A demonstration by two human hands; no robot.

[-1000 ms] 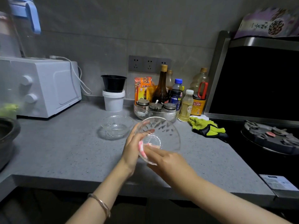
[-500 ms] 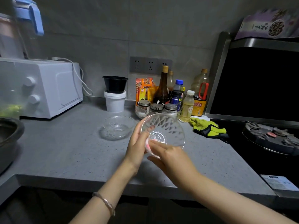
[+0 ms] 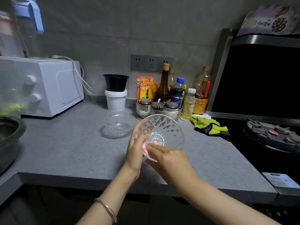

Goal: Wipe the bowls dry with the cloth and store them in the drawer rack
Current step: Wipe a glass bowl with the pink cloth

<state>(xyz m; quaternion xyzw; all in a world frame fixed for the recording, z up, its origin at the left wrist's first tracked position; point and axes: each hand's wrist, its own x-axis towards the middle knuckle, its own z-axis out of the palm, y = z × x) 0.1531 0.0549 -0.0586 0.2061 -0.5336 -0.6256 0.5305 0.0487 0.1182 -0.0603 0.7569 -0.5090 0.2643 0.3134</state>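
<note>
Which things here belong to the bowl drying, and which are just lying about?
Job: held glass bowl, pink cloth, second glass bowl on the counter, left hand, right hand.
Lying about: green gloves, white oven, white tub, sauce bottles, spice jars.

Clear diamond-cut glass bowl (image 3: 168,127), pink and white cloth (image 3: 144,149), speckled grey counter (image 3: 65,143), lime and black gloves (image 3: 207,125), white oven (image 3: 48,88)

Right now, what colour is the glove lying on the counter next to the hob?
The glove is bright yellow-green with dark, blackish patches, as the head view shows.
</note>
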